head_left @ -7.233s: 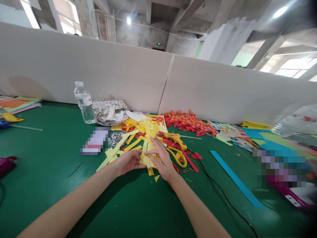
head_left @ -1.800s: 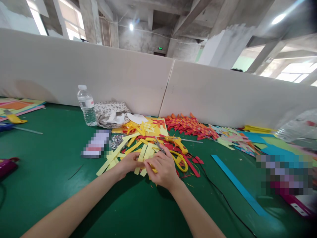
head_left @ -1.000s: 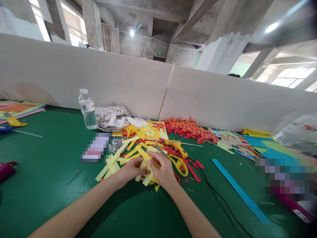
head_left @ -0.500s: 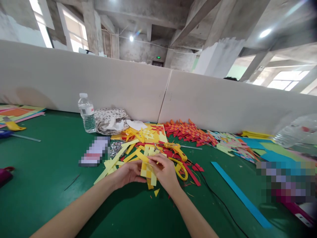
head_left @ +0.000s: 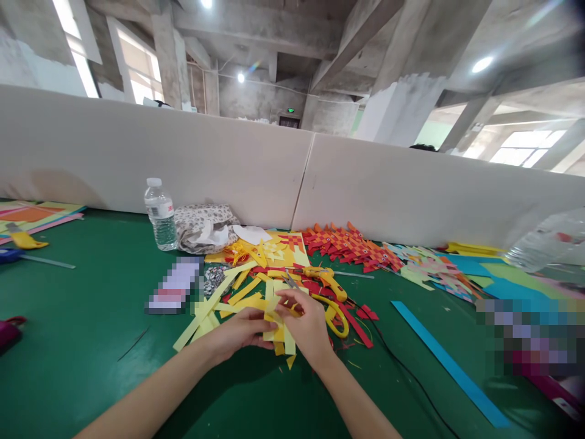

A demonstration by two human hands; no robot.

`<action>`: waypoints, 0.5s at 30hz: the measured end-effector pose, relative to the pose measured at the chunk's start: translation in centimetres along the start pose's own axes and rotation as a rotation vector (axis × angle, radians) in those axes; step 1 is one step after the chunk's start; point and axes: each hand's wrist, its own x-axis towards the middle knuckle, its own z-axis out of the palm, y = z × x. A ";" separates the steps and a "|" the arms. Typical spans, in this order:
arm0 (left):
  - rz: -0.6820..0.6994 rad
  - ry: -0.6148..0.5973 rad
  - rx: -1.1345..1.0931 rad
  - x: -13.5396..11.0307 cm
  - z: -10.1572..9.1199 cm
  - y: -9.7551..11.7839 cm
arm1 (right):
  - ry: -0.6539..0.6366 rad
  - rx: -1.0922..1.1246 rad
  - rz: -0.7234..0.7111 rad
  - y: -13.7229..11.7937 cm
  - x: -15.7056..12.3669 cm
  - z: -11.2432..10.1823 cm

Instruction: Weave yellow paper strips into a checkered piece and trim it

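Between my hands is a small weave of light and dark yellow paper strips (head_left: 275, 334). My left hand (head_left: 244, 331) grips its left side, with the thumb on top and fingers beneath. My right hand (head_left: 301, 317) is closed at its upper right, fingertips pinching the yellow strips; its palm hides part of the weave. Just beyond lie scissors with yellow handles (head_left: 340, 323), partly covered by my right hand, and a yellow hot glue gun (head_left: 326, 280). Loose yellow paper strips (head_left: 214, 303) are heaped to the left of the weave.
Woven red-orange paper fish (head_left: 347, 247) are piled at the back. A water bottle (head_left: 162, 216) stands by a patterned cloth bag (head_left: 201, 219); a phone (head_left: 176, 286) lies nearer. On the right are a blue strip (head_left: 443, 360) and the glue gun's black cord (head_left: 402, 369). A white partition (head_left: 228, 161) borders the green table.
A dark yellow strip that slanted up from the weave's top now lies lower, near my fingers. My right hand has shifted slightly, and the view has tilted up a little.
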 end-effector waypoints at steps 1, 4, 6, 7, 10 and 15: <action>-0.004 0.009 0.005 0.0 0.1 -0.1 | -0.001 -0.003 -0.007 0.0 -0.1 0.0; 0.001 -0.016 0.013 0.0 0.1 -0.1 | -0.015 0.014 -0.051 -0.2 -0.2 -0.1; 0.007 -0.019 0.002 0.0 0.1 0.0 | -0.029 0.029 -0.079 -0.3 -0.3 -0.3; 0.008 -0.019 -0.006 0.0 0.0 0.0 | -0.031 0.035 -0.085 -0.3 -0.3 -0.3; -0.002 -0.063 -0.013 0.0 0.0 0.2 | -0.019 0.037 -0.088 -0.2 -0.2 -0.3; -0.001 -0.088 -0.032 0.1 0.0 0.2 | 0.017 -0.012 -0.096 -0.2 -0.1 -0.1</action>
